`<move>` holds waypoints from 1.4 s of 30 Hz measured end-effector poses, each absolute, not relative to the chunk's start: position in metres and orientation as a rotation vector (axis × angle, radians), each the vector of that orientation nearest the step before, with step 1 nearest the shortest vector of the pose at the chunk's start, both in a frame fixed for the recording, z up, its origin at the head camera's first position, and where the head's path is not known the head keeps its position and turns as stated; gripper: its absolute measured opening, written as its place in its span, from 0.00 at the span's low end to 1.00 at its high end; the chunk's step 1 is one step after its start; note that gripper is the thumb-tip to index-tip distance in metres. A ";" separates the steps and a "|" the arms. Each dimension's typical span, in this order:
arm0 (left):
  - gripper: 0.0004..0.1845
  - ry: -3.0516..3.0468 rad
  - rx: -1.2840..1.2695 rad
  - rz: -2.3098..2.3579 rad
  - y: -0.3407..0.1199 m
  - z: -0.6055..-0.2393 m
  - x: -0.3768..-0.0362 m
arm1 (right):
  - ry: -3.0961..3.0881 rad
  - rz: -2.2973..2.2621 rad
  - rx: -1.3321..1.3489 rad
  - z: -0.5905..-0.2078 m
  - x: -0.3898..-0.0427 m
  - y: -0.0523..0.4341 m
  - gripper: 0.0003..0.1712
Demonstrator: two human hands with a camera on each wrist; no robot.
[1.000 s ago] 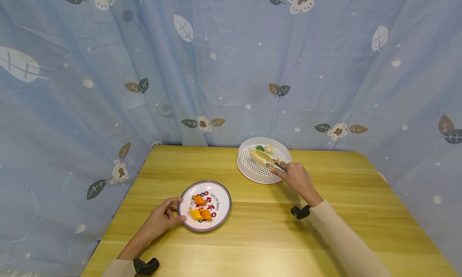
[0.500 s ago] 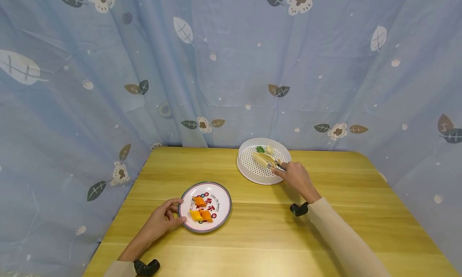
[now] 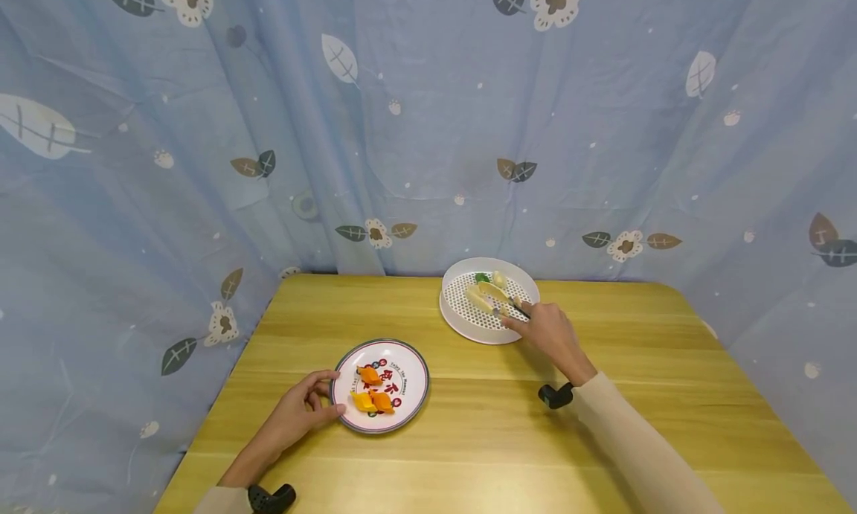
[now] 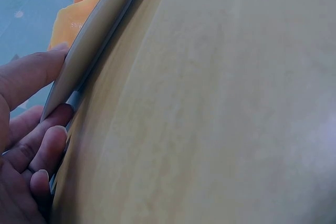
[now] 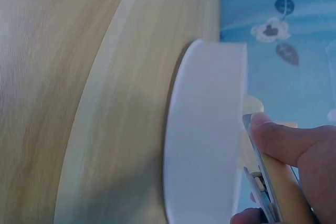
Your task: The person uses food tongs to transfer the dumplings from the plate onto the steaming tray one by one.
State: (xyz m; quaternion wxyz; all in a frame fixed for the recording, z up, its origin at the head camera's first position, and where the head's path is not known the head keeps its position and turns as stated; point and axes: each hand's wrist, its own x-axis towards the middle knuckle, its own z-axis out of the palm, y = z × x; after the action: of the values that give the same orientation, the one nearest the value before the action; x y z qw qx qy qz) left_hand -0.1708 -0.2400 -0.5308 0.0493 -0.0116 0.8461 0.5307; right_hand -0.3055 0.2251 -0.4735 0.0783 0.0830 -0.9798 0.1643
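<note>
pale tongs [image 3: 494, 294] over white perforated tray [image 3: 462, 315]

table [image 3: 602, 439] centre: open | strainer [image 3: 455, 317], plate [image 3: 415, 395]: obstacles | curtain [image 3: 428, 127]: probably close behind

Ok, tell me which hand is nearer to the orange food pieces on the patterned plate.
Left. The left hand holds the rim of the patterned plate just beside the orange food pieces. The right hand is farther back, gripping tongs over the white perforated tray.
</note>
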 end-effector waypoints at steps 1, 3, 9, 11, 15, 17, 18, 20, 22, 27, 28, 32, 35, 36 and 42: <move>0.34 2.578 -0.039 1.616 -0.240 -0.531 -0.170 | -2.919 0.497 0.264 -0.473 -0.303 0.224 0.39; 0.33 2.577 -0.040 1.615 -0.240 -0.531 -0.170 | -2.883 0.511 0.297 -0.471 -0.299 0.222 0.39; 0.33 2.590 -0.034 1.601 -0.239 -0.532 -0.170 | -2.770 0.555 0.371 -0.466 -0.287 0.213 0.37; 0.33 2.594 -0.031 1.599 -0.239 -0.532 -0.170 | -2.758 0.572 0.388 -0.465 -0.283 0.210 0.37; 0.33 2.588 -0.016 1.610 -0.240 -0.534 -0.171 | -2.735 0.574 0.441 -0.465 -0.274 0.202 0.37; 0.33 2.582 -0.003 1.621 -0.240 -0.535 -0.171 | -2.718 0.571 0.481 -0.467 -0.269 0.197 0.37; 0.33 2.579 0.001 1.627 -0.241 -0.535 -0.172 | -2.709 0.569 0.507 -0.469 -0.266 0.195 0.36; 0.33 2.575 0.009 1.633 -0.241 -0.536 -0.173 | -2.704 0.579 0.549 -0.471 -0.260 0.189 0.36; 0.33 2.574 0.014 1.635 -0.241 -0.536 -0.173 | -2.709 0.585 0.576 -0.473 -0.254 0.183 0.35; 0.34 2.590 0.010 1.618 -0.241 -0.534 -0.172 | -2.740 0.607 0.632 -0.476 -0.244 0.169 0.32; 0.34 2.592 0.009 1.616 -0.241 -0.534 -0.172 | -2.740 0.609 0.645 -0.476 -0.243 0.167 0.29; 0.34 2.594 0.013 1.614 -0.241 -0.533 -0.172 | -2.725 0.597 0.685 -0.475 -0.237 0.159 0.22; 0.34 2.588 0.013 1.620 -0.242 -0.532 -0.172 | -2.728 0.594 0.710 -0.474 -0.232 0.154 0.23; 0.34 2.585 0.011 1.622 -0.242 -0.532 -0.172 | -2.731 0.602 0.720 -0.474 -0.230 0.152 0.23; 0.35 2.595 -0.011 1.599 -0.243 -0.534 -0.172 | -2.706 0.623 0.823 -0.475 -0.219 0.142 0.27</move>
State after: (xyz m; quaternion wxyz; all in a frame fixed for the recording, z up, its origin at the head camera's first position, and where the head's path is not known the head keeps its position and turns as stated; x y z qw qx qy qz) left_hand -0.1718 -0.2425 -0.5337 0.0467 -0.0036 0.8504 0.5241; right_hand -0.2186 0.1415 -0.4751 0.1225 0.2822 -0.9272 0.2135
